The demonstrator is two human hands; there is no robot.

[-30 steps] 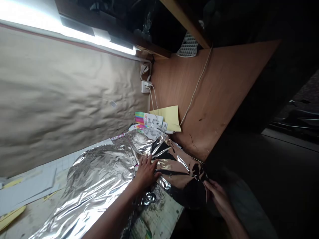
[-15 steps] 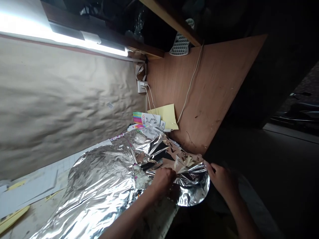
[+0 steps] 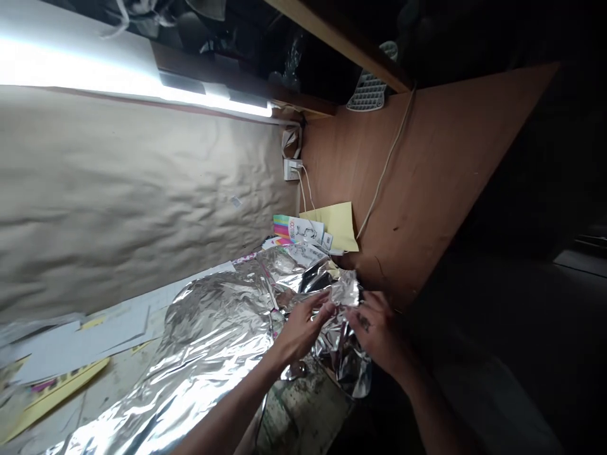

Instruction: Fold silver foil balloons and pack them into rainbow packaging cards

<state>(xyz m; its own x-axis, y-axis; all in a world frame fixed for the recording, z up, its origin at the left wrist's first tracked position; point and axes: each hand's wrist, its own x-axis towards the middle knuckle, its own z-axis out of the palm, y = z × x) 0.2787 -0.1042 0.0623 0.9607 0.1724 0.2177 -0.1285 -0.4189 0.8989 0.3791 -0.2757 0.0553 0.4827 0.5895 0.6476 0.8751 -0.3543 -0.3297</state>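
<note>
A large silver foil balloon (image 3: pixel 213 316), flat and wrinkled, lies across the table, its right end bunched up. My left hand (image 3: pixel 303 319) grips that crumpled end, thumb and fingers pinching the foil from the left. Close by on the right, my right hand (image 3: pixel 377 325) has its fingers curled on the same gathered part. A crinkled flap of foil stands up between the two hands. Below them, a loose piece of the foil hangs over the table edge. The fingertips are partly hidden by the folds.
Behind the foil lean a printed balloon packet (image 3: pixel 303 229) and a yellow sheet (image 3: pixel 339 227) near a wooden panel (image 3: pixel 427 164). Papers (image 3: pixel 95 341) lie at the left. A wall socket (image 3: pixel 292 169) with cables is in the corner, under a lit tube (image 3: pixel 213 98).
My right hand has moved in toward the left, bringing the foil's stretched right end with it. The foil there is now bunched between both hands. The view has shifted slightly left.
</note>
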